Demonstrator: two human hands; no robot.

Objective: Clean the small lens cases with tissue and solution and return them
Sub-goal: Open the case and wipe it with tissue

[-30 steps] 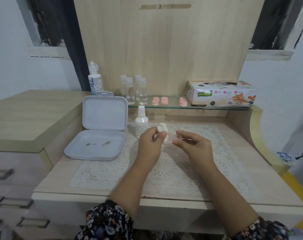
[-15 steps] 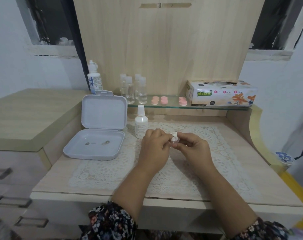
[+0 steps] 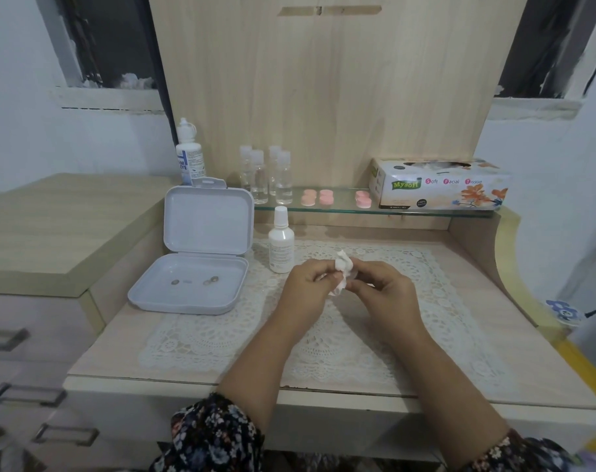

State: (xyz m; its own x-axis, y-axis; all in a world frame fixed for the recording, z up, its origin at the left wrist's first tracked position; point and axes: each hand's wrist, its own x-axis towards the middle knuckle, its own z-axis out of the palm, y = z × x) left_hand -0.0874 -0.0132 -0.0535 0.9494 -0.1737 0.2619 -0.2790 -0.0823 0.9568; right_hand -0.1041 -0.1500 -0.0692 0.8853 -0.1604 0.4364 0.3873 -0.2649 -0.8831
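White tissue (image 3: 343, 270) pinched between two hands; four clear bottles (image 3: 267, 177) shelved.

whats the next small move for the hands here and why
Probably keep twisting the tissue inside the small clear case. The left hand pinches the crumpled tissue against the case, which the right hand holds above the lace mat, so the wiping looks unfinished.

Four small clear bottles (image 3: 268, 177) and five pink lens cases (image 3: 334, 198) stand on the glass shelf (image 3: 323, 209), with one tissue box (image 3: 439, 183). Two white solution bottles (image 3: 281, 241) stand nearby. One open grey case (image 3: 201, 253) holds two lenses (image 3: 192, 281).
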